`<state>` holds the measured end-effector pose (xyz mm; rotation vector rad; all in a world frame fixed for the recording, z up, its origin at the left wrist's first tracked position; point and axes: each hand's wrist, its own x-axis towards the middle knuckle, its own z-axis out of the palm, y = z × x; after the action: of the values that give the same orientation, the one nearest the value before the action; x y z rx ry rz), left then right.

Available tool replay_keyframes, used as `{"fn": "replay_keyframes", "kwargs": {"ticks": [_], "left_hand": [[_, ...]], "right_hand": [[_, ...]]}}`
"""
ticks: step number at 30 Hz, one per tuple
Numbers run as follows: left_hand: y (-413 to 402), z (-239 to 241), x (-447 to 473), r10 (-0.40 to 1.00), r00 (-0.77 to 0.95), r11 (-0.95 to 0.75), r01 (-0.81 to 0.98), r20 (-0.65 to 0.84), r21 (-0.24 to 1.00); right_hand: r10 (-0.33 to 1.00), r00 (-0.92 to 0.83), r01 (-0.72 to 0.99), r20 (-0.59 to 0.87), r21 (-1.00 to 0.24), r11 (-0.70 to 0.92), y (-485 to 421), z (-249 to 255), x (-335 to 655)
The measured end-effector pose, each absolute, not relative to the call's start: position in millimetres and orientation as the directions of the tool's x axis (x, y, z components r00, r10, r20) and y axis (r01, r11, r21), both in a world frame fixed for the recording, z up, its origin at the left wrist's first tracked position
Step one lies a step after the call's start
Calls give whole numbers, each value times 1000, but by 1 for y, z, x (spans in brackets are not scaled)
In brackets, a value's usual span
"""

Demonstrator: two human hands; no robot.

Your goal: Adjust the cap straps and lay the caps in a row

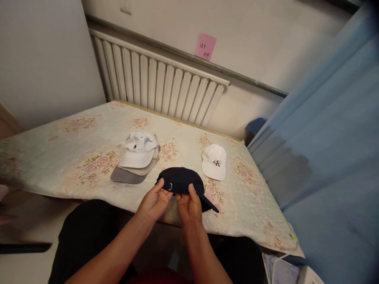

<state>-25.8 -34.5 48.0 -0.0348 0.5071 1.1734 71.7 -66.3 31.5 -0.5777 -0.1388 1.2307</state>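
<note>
I hold a dark navy cap (184,179) at the near edge of the table, its back towards me and its brim pointing right. My left hand (154,202) pinches the back strap by its metal buckle. My right hand (189,207) grips the rear edge beside it, thumb on top. Both hands are closed on the cap. A stack of three caps (136,157), white on top of beige and grey, lies to the left. A single white cap with a black logo (214,161) lies to the right.
The table carries a pale floral cloth (74,154). A white radiator (160,85) stands behind it under a pink note (205,46). A blue curtain (331,150) hangs along the right side. My dark-clad knees are below the table edge.
</note>
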Motion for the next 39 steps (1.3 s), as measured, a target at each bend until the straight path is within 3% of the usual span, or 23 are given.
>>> {"fn": "replay_keyframes", "kwargs": {"ticks": [6, 20, 29, 33, 39], "left_hand": [[-41, 49, -19, 859, 322, 445, -853, -397, 273], [-40, 48, -20, 884, 321, 409, -882, -339, 232], [-43, 53, -19, 901, 330, 404, -875, -281, 268], [-43, 53, -19, 891, 318, 403, -882, -323, 243], [-44, 55, -18, 882, 323, 411, -884, -343, 224]], "right_hand": [[917, 375, -770, -138, -597, 225, -67, 38, 56], [890, 411, -820, -197, -507, 266, -66, 45, 77], [935, 312, -873, -168, -439, 212, -67, 48, 77], [910, 355, -863, -213, -450, 231, -65, 46, 81], [915, 378, -828, -140, -493, 267, -68, 48, 84]]}}
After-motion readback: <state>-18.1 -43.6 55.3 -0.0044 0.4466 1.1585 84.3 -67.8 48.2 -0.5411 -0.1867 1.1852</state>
